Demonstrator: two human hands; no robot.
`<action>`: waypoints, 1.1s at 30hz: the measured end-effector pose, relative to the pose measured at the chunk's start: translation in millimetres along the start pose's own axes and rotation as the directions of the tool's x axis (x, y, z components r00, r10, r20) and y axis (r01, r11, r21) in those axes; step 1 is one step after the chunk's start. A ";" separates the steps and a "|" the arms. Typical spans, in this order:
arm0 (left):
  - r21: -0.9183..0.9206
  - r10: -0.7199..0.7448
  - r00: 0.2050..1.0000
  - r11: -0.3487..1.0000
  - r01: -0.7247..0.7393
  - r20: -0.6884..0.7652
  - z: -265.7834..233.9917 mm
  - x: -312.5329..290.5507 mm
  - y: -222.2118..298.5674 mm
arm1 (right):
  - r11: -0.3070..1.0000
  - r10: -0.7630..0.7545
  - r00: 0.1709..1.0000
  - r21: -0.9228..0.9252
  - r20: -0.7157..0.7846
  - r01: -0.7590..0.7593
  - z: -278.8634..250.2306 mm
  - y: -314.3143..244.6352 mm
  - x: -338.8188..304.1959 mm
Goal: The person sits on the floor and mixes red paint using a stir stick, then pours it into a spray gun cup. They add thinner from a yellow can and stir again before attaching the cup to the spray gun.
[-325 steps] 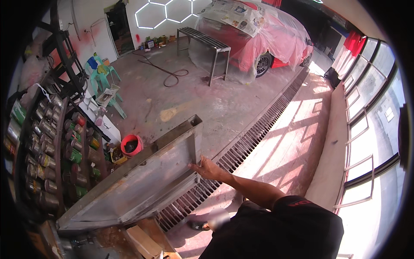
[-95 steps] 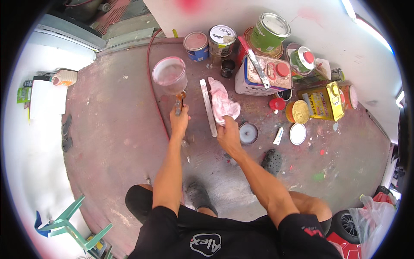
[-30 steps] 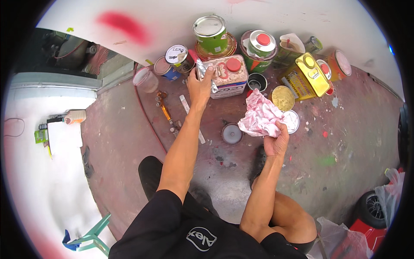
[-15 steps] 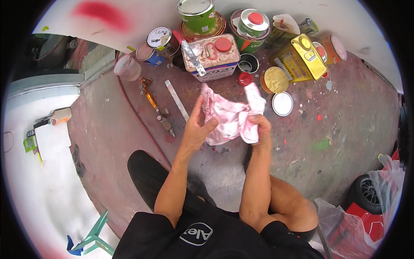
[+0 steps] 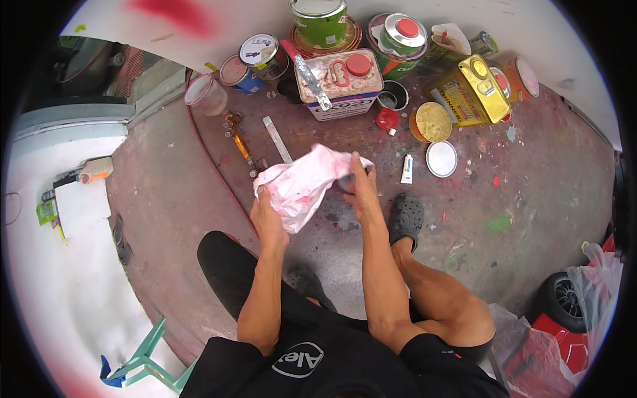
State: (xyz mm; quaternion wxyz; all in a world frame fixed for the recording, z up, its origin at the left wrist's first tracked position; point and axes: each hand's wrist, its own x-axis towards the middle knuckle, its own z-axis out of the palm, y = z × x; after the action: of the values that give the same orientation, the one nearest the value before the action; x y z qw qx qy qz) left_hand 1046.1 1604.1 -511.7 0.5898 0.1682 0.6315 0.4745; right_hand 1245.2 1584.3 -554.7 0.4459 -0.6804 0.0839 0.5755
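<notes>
Each grip, left hand [image 5: 267, 220] and right hand [image 5: 364, 194], was clamped on an opposite end of the pink-stained cloth [image 5: 302, 184], which hung between them above the floor [image 5: 458, 245], apparently so that its folds lay spread rather than bunched.

The wide camera is sitting on the person's head, looking down over the near black shirt [image 5: 352, 361] at the floor [image 5: 458, 259] and white wall [image 5: 249, 16].

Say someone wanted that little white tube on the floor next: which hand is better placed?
Probably the right hand: it is nearer the tube, which lies to its right. The left hand is at the far side of the cloth. Both hold the cloth, so either would need freeing.
</notes>
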 end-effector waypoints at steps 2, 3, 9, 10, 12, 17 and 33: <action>0.039 -0.057 0.997 0.998 0.055 0.060 0.8 3.6 -8.0 | 0.963 -0.132 0.974 -0.208 0.184 0.169 -8.6 11.4 16.6; 0.063 -0.079 0.994 0.995 0.075 0.069 -5.7 6.3 -9.9 | 0.948 -0.124 0.930 -0.236 0.345 0.214 -5.6 9.1 7.1; 0.559 -0.366 0.911 0.803 0.205 0.191 16.1 29.0 -5.5 | 0.962 -0.080 0.852 -0.185 0.517 0.202 21.0 9.1 -6.1; 0.600 -0.300 0.942 0.785 0.155 0.149 20.4 36.4 4.4 | 0.972 -0.129 0.922 -0.138 0.366 0.190 19.9 10.9 5.9; 0.681 -0.155 0.985 0.729 0.066 0.070 24.6 54.7 23.5 | 0.962 -0.269 0.950 0.098 0.160 0.256 10.5 13.0 25.8; 0.883 0.529 0.842 0.439 -0.164 -0.107 -54.2 214.1 10.7 | 0.934 -0.357 0.929 0.002 0.100 0.358 0.2 12.2 30.6; 0.672 0.242 0.924 0.634 -0.383 0.298 -103.3 191.9 57.4 | 0.902 -0.349 0.898 -0.163 0.269 0.399 43.8 12.1 35.6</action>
State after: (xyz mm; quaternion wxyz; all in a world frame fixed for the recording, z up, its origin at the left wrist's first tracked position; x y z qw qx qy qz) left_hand 885.2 1739.2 -593.4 0.4391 0.5342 0.6712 0.2670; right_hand 1218.1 1622.1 -588.8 0.4795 -0.6552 -0.1646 0.5601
